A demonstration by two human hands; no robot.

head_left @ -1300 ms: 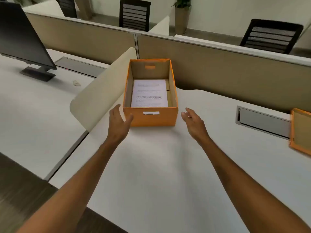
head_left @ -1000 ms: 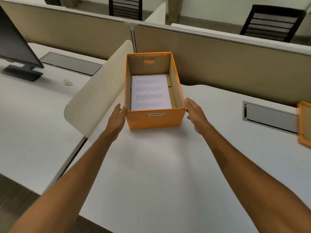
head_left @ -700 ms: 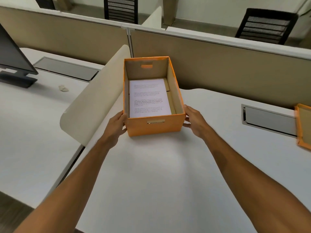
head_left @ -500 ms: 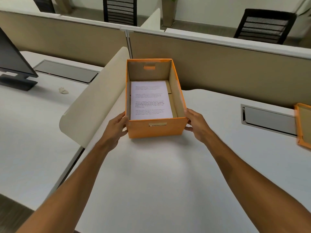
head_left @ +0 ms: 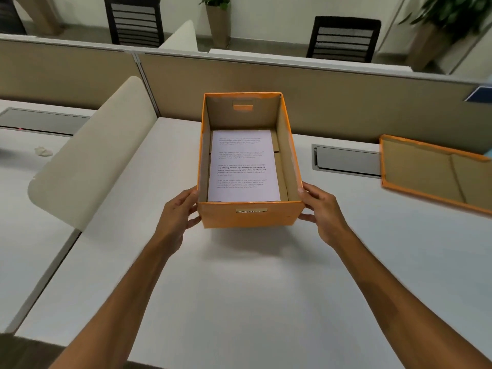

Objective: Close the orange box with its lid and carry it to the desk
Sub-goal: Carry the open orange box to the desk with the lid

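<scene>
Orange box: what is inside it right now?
A printed white sheet lies flat on the bottom of the orange box, with bare brown cardboard showing along its right edge. Whether more sheets lie under it cannot be seen; the top page covers them.

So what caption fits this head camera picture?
Both hands, left and right, grip the open orange box; lid waits nearby.

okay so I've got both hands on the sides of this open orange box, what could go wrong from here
1. The orange box has no lid on. If it tips during a lift, the printed sheet inside could slide out.
2. The lid lies upside down, off to the right. Both the left hand and right hand grip the box, so one must let go to fetch it.
3. The curved divider stands close on the left and could catch the box.
</scene>
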